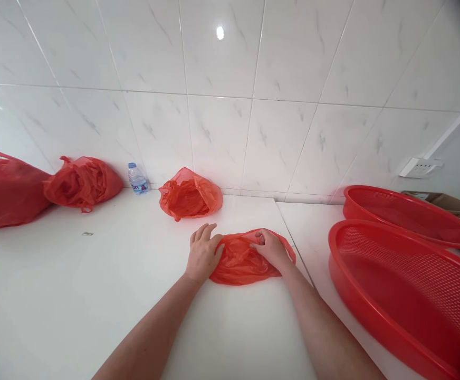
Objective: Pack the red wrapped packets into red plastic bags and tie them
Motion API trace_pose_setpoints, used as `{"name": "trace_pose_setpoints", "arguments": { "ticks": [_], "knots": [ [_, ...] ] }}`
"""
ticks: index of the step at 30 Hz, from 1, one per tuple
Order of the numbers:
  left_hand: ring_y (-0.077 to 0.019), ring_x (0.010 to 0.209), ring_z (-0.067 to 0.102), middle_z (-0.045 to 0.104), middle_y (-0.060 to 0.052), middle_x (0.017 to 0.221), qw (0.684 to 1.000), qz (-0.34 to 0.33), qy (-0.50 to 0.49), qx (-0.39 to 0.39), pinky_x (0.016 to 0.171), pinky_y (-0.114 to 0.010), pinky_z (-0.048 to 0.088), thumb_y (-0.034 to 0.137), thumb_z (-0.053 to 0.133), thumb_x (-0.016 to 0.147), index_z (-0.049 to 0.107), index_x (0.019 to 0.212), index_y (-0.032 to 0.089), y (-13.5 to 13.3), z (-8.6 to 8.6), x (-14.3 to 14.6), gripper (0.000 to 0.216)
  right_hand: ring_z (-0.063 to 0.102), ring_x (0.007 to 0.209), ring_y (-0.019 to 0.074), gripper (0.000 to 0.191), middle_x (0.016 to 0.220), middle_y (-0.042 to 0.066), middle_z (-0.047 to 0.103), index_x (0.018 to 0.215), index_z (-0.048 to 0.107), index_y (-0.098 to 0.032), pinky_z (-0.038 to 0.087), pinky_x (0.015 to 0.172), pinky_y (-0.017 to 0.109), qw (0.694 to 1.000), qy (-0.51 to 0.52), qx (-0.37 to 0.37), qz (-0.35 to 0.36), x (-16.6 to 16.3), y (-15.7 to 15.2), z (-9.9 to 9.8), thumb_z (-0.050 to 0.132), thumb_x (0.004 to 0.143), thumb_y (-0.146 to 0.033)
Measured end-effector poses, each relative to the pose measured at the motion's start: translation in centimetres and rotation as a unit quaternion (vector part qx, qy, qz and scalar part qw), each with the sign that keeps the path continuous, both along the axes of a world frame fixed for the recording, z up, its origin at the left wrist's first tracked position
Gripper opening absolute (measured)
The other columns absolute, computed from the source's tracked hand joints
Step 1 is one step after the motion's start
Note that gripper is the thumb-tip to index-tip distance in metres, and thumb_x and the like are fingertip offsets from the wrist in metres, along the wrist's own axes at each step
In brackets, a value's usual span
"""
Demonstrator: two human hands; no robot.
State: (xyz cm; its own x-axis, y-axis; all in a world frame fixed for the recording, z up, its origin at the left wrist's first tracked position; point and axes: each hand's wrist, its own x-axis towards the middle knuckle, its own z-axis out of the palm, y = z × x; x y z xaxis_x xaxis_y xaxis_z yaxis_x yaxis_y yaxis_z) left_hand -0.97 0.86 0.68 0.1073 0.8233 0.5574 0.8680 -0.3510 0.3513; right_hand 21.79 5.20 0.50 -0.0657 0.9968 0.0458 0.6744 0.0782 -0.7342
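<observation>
A crumpled red plastic bag [240,258] lies flattened on the white tabletop in front of me. My left hand [203,252] is at its left edge, fingers apart and pointing forward, with the thumb touching the plastic. On the right side of the bag, my right hand [268,248] has its fingers curled and its thumb against the thin film, pinching it. The bag's right edge forms a loop beside my right wrist. Just behind, a second red plastic bag [206,198] sits with its mouth open, crumpled red plastic inside.
Two red perforated plastic baskets [356,295] stand at the right. Against the tiled wall are a small water bottle [137,182], a bunched red bag [107,179] and a larger full red bag [8,195]. A seam [299,250] crosses the table; a socket [420,168] is on the wall.
</observation>
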Motion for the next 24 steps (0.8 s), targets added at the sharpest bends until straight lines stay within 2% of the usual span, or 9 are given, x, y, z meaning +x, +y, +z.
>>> {"name": "trace_pose_setpoints", "arguments": {
  "ticks": [3,6,8,10,12,15,18,24],
  "knots": [
    [-0.0249,0.11,0.054,0.058,-0.007,0.12,0.989,0.019,-0.123,-0.081,0.095,-0.041,0.042,0.027,0.048,0.082,0.063,0.098,0.024,1.0,-1.2,-0.5,0.023,0.059,0.073,0.0147,0.033,0.088,0.001,0.062,0.102,0.056,-0.023,0.041,0.06,0.024,1.0,-0.027,0.006,0.008,0.0,0.2,0.0,0.062,0.073,-0.036],
    [-0.0215,0.09,0.061,0.065,-0.004,0.101,0.958,0.043,-0.233,-0.16,0.08,-0.036,0.049,0.032,0.05,0.078,0.062,0.101,0.025,2.0,-2.0,-1.1,0.026,0.059,0.078,0.0156,0.047,0.092,0.003,0.062,0.116,0.051,-0.023,0.041,0.064,0.025,1.0,-0.021,0.015,0.012,0.0,0.8,-0.2,0.065,0.072,-0.032],
    [-0.0202,0.081,0.062,0.066,-0.002,0.09,0.942,0.048,-0.279,-0.178,0.073,-0.034,0.049,0.035,0.052,0.077,0.062,0.099,0.025,2.5,-2.2,-1.3,0.026,0.059,0.078,0.0159,0.053,0.091,0.003,0.062,0.121,0.048,-0.022,0.041,0.064,0.025,1.0,-0.017,0.009,0.008,0.0,1.2,-0.6,0.065,0.072,-0.031],
    [-0.0184,0.075,0.061,0.065,-0.001,0.084,0.928,0.037,-0.325,-0.178,0.069,-0.032,0.049,0.037,0.054,0.075,0.061,0.098,0.023,2.6,-2.2,-1.4,0.027,0.059,0.08,0.0163,0.048,0.093,0.004,0.063,0.118,0.049,-0.021,0.042,0.065,0.025,1.0,-0.017,0.013,0.0,0.0,1.6,-0.9,0.064,0.074,-0.032],
    [-0.0172,0.077,0.061,0.066,-0.002,0.088,0.917,0.017,-0.362,-0.17,0.072,-0.031,0.049,0.037,0.056,0.074,0.059,0.102,0.022,2.5,-2.1,-1.4,0.031,0.06,0.084,0.0166,0.035,0.098,0.005,0.064,0.111,0.053,-0.021,0.042,0.069,0.026,0.999,-0.015,0.03,-0.006,-0.1,1.8,-1.1,0.059,0.078,-0.033],
    [-0.018,0.096,0.059,0.062,-0.005,0.107,0.914,-0.014,-0.376,-0.153,0.083,-0.032,0.048,0.038,0.057,0.076,0.055,0.11,0.022,1.8,-1.5,-1.5,0.038,0.06,0.089,0.0156,0.022,0.101,0.004,0.065,0.102,0.058,-0.021,0.041,0.073,0.026,0.999,-0.004,0.049,0.005,-0.3,1.7,-0.9,0.047,0.087,-0.033],
    [-0.0191,0.108,0.054,0.057,-0.007,0.117,0.917,-0.014,-0.372,-0.141,0.089,-0.032,0.047,0.039,0.057,0.077,0.053,0.113,0.022,0.9,-1.0,-1.6,0.04,0.061,0.085,0.0159,0.026,0.093,0.003,0.067,0.097,0.061,-0.022,0.041,0.071,0.026,0.999,-0.003,0.044,0.014,-0.7,1.1,-0.4,0.041,0.089,-0.035],
    [-0.0192,0.105,0.055,0.057,-0.007,0.118,0.925,-0.012,-0.354,-0.137,0.087,-0.033,0.047,0.04,0.054,0.079,0.054,0.11,0.022,0.6,-1.1,-2.0,0.035,0.06,0.088,0.0177,0.031,0.094,0.005,0.068,0.098,0.065,-0.021,0.041,0.073,0.028,0.999,-0.021,0.05,-0.004,-1.7,0.5,0.0,0.043,0.089,-0.04]
  ]
}}
